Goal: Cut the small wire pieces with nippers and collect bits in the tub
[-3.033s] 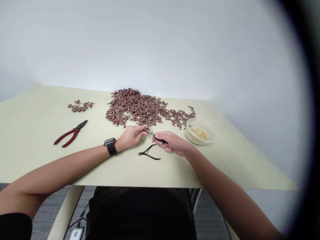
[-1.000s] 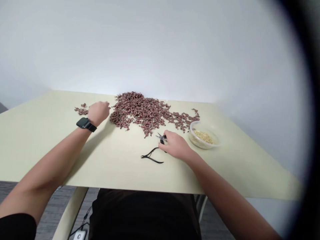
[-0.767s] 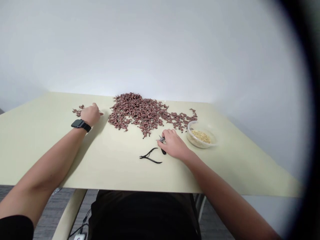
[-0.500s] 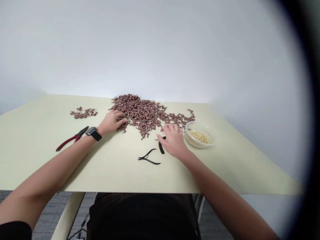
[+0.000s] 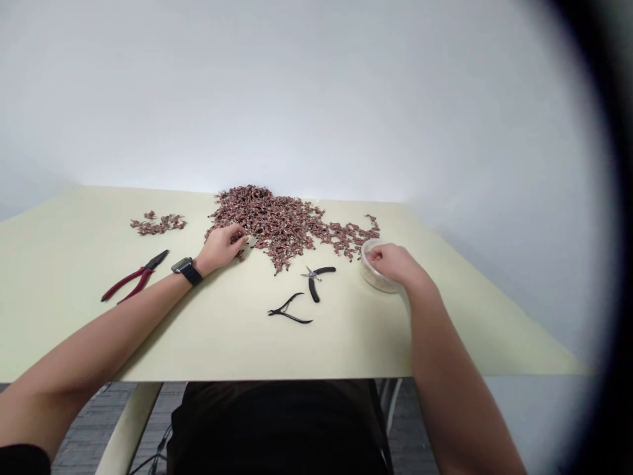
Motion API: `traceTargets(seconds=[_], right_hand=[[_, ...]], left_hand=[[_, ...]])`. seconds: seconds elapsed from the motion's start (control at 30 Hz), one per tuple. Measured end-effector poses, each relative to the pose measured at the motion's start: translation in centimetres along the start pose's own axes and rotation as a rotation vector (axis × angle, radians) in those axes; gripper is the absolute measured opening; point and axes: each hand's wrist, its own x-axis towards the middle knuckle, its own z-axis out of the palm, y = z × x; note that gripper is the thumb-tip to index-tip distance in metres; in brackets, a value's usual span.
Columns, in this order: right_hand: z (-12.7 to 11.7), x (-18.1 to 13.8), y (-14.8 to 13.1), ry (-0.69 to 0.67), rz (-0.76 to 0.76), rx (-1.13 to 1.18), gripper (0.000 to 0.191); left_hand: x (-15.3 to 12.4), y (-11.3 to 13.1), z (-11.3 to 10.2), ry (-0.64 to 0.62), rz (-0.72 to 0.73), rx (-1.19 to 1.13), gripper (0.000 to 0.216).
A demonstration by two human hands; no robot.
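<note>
My left hand (image 5: 222,245), with a black watch on its wrist, rests at the near left edge of the big heap of small reddish-brown pieces (image 5: 281,223); its fingers curl into the pieces, and what they hold is hidden. My right hand (image 5: 393,262) is over the clear plastic bowl (image 5: 372,276) at the right, fingers bent down into it and covering its contents. Small black-handled pliers (image 5: 316,276) lie open on the table between my hands, released. A black nipper (image 5: 289,309) lies just in front of them.
Red-handled pliers (image 5: 132,277) lie at the left. A small separate cluster of reddish-brown pieces (image 5: 157,223) sits at the far left. The pale yellow table (image 5: 208,330) backs onto a white wall. My dark-clothed lap is below the near edge.
My left hand went out to the small cluster at far left, then came back to the big heap. My right hand set down the small black-handled pliers and moved right to the bowl.
</note>
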Motion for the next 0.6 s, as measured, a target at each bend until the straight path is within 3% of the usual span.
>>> traceTargets(seconds=[0.3, 0.6], right_hand=[[-0.13, -0.13, -0.16, 0.076, 0.035, 0.049, 0.020], [-0.44, -0.37, -0.50, 0.091, 0.045, 0.035, 0.016]], left_hand=[[-0.30, 0.55, 0.27, 0.029, 0.009, 0.038, 0.031], [-0.37, 0.63, 0.29, 0.031, 0.017, 0.042, 0.030]])
